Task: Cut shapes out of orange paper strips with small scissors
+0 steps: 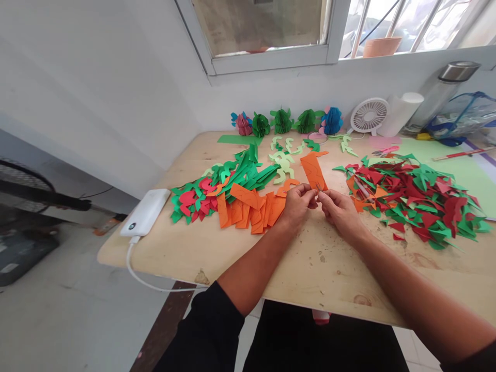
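My left hand (pixel 301 201) and my right hand (pixel 338 207) meet above the table, both closed, with thumbs and fingertips pinched at the lower end of an orange paper piece (pixel 311 169). Curved lines are marked on this paper. A small dark detail shows between the fingertips, too fine to make out. Left of my left hand lie several orange paper rectangles (pixel 244 199), overlapping one another. An orange curved cutout (pixel 290 186) lies just behind that hand. To the right of my right hand spreads a heap of red and green paper scraps (pixel 430 194).
Green paper strips (pixel 253 173) and red cutouts (pixel 199 199) lie at the left, near a white power bank (pixel 146 213) with a cable. Light green cutouts (pixel 284 166) lie behind. Honeycomb paper figures (pixel 281 121), a small fan (pixel 369 115) and pink scissors (pixel 386 150) are farther back.
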A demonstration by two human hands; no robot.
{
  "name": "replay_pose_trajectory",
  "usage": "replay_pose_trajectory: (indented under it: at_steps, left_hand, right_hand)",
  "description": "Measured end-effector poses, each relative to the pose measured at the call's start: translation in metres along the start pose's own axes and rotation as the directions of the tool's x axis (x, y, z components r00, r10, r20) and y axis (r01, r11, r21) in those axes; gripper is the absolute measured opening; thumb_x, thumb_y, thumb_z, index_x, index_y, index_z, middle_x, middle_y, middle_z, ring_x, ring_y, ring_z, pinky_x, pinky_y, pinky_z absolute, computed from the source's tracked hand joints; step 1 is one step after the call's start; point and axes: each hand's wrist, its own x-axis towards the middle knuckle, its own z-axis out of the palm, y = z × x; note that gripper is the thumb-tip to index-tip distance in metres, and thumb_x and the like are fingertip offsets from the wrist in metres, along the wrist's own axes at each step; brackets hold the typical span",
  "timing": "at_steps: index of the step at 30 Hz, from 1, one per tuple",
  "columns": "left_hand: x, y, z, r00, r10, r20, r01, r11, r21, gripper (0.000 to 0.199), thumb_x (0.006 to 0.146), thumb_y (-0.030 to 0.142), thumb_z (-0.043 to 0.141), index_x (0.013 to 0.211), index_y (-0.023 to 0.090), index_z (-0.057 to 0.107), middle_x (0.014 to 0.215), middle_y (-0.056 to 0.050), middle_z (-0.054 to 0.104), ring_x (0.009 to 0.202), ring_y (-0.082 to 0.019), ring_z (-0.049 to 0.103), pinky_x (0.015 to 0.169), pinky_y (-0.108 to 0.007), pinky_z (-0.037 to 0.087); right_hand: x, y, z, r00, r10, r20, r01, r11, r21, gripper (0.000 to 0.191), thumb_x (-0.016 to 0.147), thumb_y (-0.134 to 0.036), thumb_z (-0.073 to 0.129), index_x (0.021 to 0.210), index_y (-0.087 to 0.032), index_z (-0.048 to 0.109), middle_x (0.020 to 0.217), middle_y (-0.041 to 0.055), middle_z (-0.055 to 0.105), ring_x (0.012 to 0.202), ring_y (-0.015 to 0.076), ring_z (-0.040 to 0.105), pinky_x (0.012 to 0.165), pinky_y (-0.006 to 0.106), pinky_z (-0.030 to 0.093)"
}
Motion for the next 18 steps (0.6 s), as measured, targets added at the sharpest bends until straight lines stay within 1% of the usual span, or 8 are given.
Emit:
replay_pose_trajectory:
  at_steps: [11, 18]
  left_hand:
    - [-0.0007, -0.0001, -0.0002, 1.000, 0.023, 0.010, -0.023, 0.999, 0.027, 0.014, 0.069, 0.021, 0.059, 0.059, 0.016, 0.050, 0.052, 0.003, 0.049, 0.049, -0.006, 0.045, 0.056, -0.023, 0.037]
    - [0.0000, -0.0001, -0.0003, 1.000, 0.005, 0.001, -0.005, 1.000, 0.017, 0.014, 0.069, 0.021, 0.060, 0.060, 0.016, 0.050, 0.055, 0.004, 0.049, 0.050, -0.006, 0.046, 0.056, -0.022, 0.037]
  right_hand:
    - [-0.0020, -0.0028, -0.0001, 1.000, 0.008, -0.013, -0.008, 1.000, -0.007, 0.040, 0.077, -0.057, 0.060, 0.074, -0.017, 0.057, 0.052, -0.0070, 0.037, 0.042, 0.0058, 0.028, 0.038, 0.021, 0.019]
    - [-0.0013, -0.0010, -0.0001, 1.000, 0.010, -0.007, -0.010, 1.000, -0.003, 0.039, 0.077, -0.056, 0.060, 0.074, -0.017, 0.057, 0.050, -0.0071, 0.037, 0.042, 0.0062, 0.029, 0.038, 0.021, 0.020]
